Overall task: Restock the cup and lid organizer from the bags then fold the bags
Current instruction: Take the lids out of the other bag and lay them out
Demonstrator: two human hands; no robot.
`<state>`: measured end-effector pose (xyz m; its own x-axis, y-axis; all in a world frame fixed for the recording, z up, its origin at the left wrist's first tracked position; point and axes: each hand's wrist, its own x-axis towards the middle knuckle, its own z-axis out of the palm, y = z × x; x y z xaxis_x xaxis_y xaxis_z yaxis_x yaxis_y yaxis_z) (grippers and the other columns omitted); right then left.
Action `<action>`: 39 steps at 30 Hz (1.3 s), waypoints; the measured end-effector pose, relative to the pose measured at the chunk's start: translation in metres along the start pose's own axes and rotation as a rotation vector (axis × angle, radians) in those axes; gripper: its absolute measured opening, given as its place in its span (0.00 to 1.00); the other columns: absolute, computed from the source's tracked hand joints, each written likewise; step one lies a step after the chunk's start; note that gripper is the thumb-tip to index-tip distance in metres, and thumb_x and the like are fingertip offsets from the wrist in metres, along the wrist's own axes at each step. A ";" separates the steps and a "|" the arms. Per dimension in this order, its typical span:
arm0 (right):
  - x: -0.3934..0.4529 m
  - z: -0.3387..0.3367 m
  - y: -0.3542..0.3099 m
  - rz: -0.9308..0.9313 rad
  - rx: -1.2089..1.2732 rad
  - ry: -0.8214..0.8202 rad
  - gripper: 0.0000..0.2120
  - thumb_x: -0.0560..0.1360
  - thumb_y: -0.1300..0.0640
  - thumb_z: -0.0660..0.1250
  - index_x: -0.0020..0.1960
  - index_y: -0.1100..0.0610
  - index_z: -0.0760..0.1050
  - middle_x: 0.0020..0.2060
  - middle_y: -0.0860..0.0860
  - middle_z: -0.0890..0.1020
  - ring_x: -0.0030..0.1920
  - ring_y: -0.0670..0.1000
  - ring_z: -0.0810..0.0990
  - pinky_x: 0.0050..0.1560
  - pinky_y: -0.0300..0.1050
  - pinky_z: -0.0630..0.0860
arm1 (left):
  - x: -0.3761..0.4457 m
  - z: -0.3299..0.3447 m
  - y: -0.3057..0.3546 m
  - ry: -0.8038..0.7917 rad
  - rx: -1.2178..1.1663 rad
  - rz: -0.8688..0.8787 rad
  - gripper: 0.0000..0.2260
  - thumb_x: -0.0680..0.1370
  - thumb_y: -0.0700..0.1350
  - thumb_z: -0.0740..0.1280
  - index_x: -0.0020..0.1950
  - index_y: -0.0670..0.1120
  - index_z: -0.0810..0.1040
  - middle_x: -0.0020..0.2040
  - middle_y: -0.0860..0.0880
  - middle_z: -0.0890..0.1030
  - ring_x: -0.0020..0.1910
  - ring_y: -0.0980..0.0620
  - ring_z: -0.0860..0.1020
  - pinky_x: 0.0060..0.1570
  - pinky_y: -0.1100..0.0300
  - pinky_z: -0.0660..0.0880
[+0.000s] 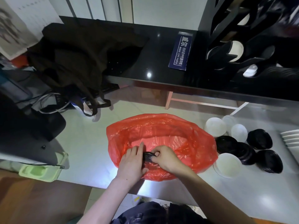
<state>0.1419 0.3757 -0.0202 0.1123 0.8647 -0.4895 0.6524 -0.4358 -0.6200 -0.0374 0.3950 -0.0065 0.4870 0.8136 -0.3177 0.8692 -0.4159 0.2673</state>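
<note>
A red plastic bag (pixel 161 135) lies open on the light counter. Both my hands are at its near edge. My left hand (pixel 131 160) lies with straight fingers against a small stack of black lids (pixel 147 156), and my right hand (pixel 165 156) pinches the top of that stack with curled fingers. To the right of the bag stand stacks of black lids (pixel 258 139) and white cups (pixel 214 126) on the counter. The black cup and lid organizer (pixel 242 46) stands on the dark shelf at the upper right, with white cups showing in its holes.
A dark cloth bag (pixel 84 50) lies on the black shelf (pixel 153 50), beside a blue paper pack (pixel 180 50). A monitor stand (pixel 27 123) and a green tray (pixel 42 170) sit at the left. White trays (pixel 291 139) are at the right edge.
</note>
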 end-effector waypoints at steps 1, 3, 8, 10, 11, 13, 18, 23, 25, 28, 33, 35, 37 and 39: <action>-0.004 -0.002 0.000 -0.048 0.004 0.046 0.11 0.71 0.52 0.72 0.53 0.47 0.84 0.42 0.44 0.81 0.43 0.50 0.81 0.49 0.50 0.80 | 0.000 -0.001 0.000 0.002 -0.004 -0.010 0.49 0.75 0.59 0.73 0.84 0.48 0.44 0.74 0.47 0.67 0.71 0.45 0.67 0.67 0.52 0.70; -0.011 -0.007 0.000 -0.148 -0.009 0.137 0.12 0.73 0.52 0.71 0.56 0.46 0.82 0.47 0.43 0.76 0.47 0.48 0.78 0.52 0.48 0.78 | -0.001 -0.004 0.001 0.013 -0.002 -0.026 0.49 0.76 0.61 0.72 0.84 0.48 0.43 0.74 0.48 0.67 0.71 0.44 0.67 0.67 0.52 0.70; -0.033 -0.026 0.007 -0.307 0.076 0.385 0.16 0.74 0.57 0.72 0.61 0.48 0.80 0.51 0.38 0.72 0.52 0.40 0.74 0.54 0.32 0.71 | 0.006 -0.016 0.011 0.049 -0.044 -0.019 0.46 0.77 0.62 0.70 0.84 0.48 0.45 0.74 0.46 0.68 0.71 0.44 0.66 0.67 0.52 0.70; -0.043 -0.032 0.013 -0.339 0.157 0.483 0.16 0.73 0.61 0.73 0.59 0.49 0.81 0.51 0.38 0.74 0.49 0.39 0.75 0.52 0.29 0.70 | 0.008 -0.022 0.022 0.084 -0.058 0.006 0.43 0.78 0.61 0.69 0.84 0.48 0.49 0.74 0.46 0.68 0.72 0.44 0.66 0.68 0.52 0.70; -0.048 -0.037 0.016 -0.346 0.192 0.518 0.16 0.73 0.62 0.74 0.59 0.50 0.82 0.51 0.39 0.75 0.47 0.38 0.76 0.51 0.29 0.71 | 0.008 -0.024 0.029 0.109 -0.067 0.021 0.42 0.78 0.60 0.69 0.83 0.47 0.51 0.74 0.46 0.68 0.72 0.44 0.66 0.68 0.51 0.70; -0.061 -0.047 0.022 -0.336 0.255 0.567 0.16 0.73 0.63 0.74 0.58 0.50 0.82 0.52 0.38 0.75 0.47 0.41 0.77 0.50 0.30 0.72 | 0.008 -0.028 0.048 0.173 -0.078 0.059 0.39 0.78 0.59 0.69 0.83 0.46 0.55 0.72 0.45 0.71 0.70 0.43 0.68 0.68 0.51 0.70; -0.096 -0.085 0.060 -0.304 0.321 0.669 0.14 0.74 0.59 0.75 0.56 0.45 0.81 0.53 0.38 0.77 0.49 0.47 0.80 0.49 0.37 0.77 | 0.005 -0.027 0.119 0.253 -0.160 0.171 0.35 0.80 0.55 0.68 0.81 0.45 0.59 0.70 0.44 0.72 0.68 0.43 0.70 0.67 0.51 0.71; -0.138 -0.121 0.115 -0.235 0.524 0.793 0.12 0.75 0.64 0.75 0.54 0.51 0.82 0.54 0.44 0.80 0.54 0.47 0.82 0.52 0.36 0.78 | 0.002 -0.013 0.192 0.215 -0.234 0.265 0.33 0.81 0.50 0.67 0.82 0.41 0.58 0.75 0.42 0.70 0.72 0.41 0.69 0.72 0.50 0.67; -0.151 -0.130 0.144 -0.164 0.660 0.827 0.12 0.76 0.65 0.74 0.55 0.51 0.82 0.54 0.46 0.81 0.54 0.47 0.82 0.53 0.38 0.79 | 0.002 -0.004 0.217 0.184 -0.206 0.292 0.31 0.81 0.50 0.66 0.80 0.43 0.61 0.73 0.42 0.72 0.71 0.40 0.71 0.70 0.48 0.69; -0.166 -0.139 0.192 0.015 0.817 0.906 0.10 0.77 0.63 0.73 0.55 0.51 0.81 0.52 0.49 0.83 0.53 0.48 0.83 0.53 0.43 0.80 | -0.001 0.011 0.251 0.144 -0.151 0.307 0.26 0.80 0.53 0.62 0.76 0.45 0.66 0.68 0.43 0.75 0.64 0.39 0.74 0.62 0.47 0.73; -0.186 -0.147 0.249 0.272 1.012 0.997 0.06 0.78 0.65 0.71 0.55 0.60 0.79 0.48 0.56 0.85 0.46 0.48 0.84 0.39 0.33 0.79 | -0.004 0.037 0.283 0.090 -0.098 0.280 0.22 0.78 0.53 0.63 0.71 0.50 0.68 0.60 0.46 0.76 0.59 0.40 0.74 0.56 0.46 0.73; -0.192 -0.146 0.269 0.336 1.029 0.997 0.07 0.78 0.65 0.71 0.56 0.62 0.79 0.47 0.55 0.84 0.44 0.48 0.83 0.37 0.33 0.79 | -0.006 0.041 0.291 0.103 -0.102 0.247 0.23 0.78 0.50 0.66 0.72 0.49 0.70 0.59 0.44 0.76 0.58 0.39 0.74 0.55 0.46 0.74; -0.194 -0.143 0.286 0.400 1.056 0.969 0.08 0.78 0.64 0.72 0.57 0.64 0.79 0.48 0.57 0.84 0.45 0.50 0.83 0.44 0.43 0.83 | -0.007 0.043 0.296 0.111 -0.103 0.224 0.23 0.78 0.50 0.65 0.72 0.47 0.71 0.59 0.44 0.76 0.57 0.39 0.74 0.54 0.46 0.74; -0.193 -0.140 0.297 0.428 1.116 0.894 0.10 0.77 0.64 0.73 0.57 0.65 0.78 0.47 0.57 0.84 0.46 0.55 0.85 0.50 0.52 0.84 | -0.007 0.044 0.300 0.119 -0.127 0.202 0.22 0.78 0.49 0.66 0.71 0.46 0.71 0.59 0.43 0.76 0.57 0.39 0.75 0.55 0.45 0.74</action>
<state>0.4191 0.1146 -0.0240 0.8219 0.3085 -0.4788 -0.3964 -0.2937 -0.8698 0.2236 0.2469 0.0363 0.6292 0.7646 -0.1393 0.7344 -0.5262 0.4287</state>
